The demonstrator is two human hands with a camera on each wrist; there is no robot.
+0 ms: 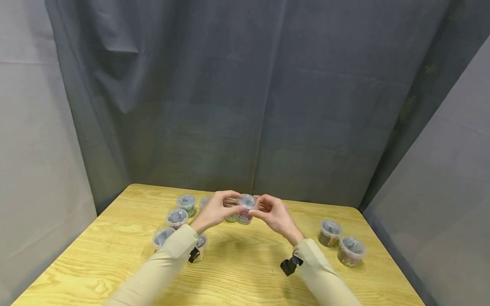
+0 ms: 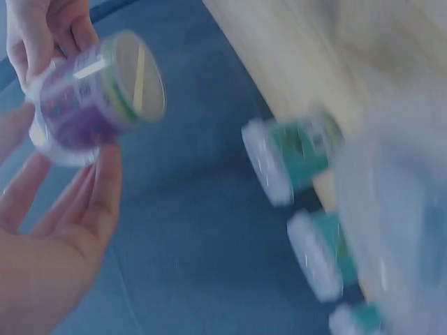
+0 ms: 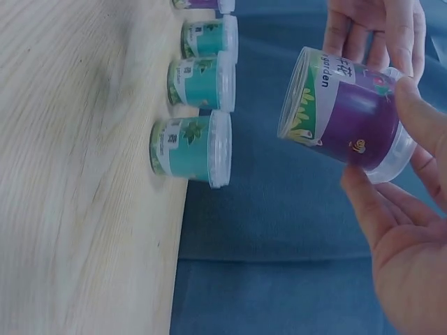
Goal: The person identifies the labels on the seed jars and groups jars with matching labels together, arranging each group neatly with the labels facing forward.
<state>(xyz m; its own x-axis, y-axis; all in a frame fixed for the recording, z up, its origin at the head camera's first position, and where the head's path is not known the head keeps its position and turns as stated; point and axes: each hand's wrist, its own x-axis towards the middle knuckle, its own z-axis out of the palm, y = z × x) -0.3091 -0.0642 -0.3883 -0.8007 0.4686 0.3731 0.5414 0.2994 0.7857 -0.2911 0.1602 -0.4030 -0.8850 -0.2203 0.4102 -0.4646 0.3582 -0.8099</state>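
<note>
My left hand (image 1: 217, 209) and right hand (image 1: 274, 215) hold a small clear plastic tub (image 1: 244, 216) between them, raised over the far part of the table. The tub has a purple and green label and a translucent lid. In the right wrist view, the right hand's (image 3: 408, 237) thumb and fingers grip the lid end of the tub (image 3: 363, 115), whose base tilts toward the camera. The left hand (image 2: 59, 244) reaches around the lid from the other side in the left wrist view. Just behind the hands stands a green-labelled tub (image 1: 231, 219), partly hidden.
On the wooden table (image 1: 245, 272), several lidded tubs stand at the left, including a teal one (image 1: 186, 205) and one partly behind the left wrist (image 1: 200, 243). Two more tubs (image 1: 330, 232) (image 1: 351, 250) stand at the right. A grey curtain (image 1: 245, 106) hangs behind the table.
</note>
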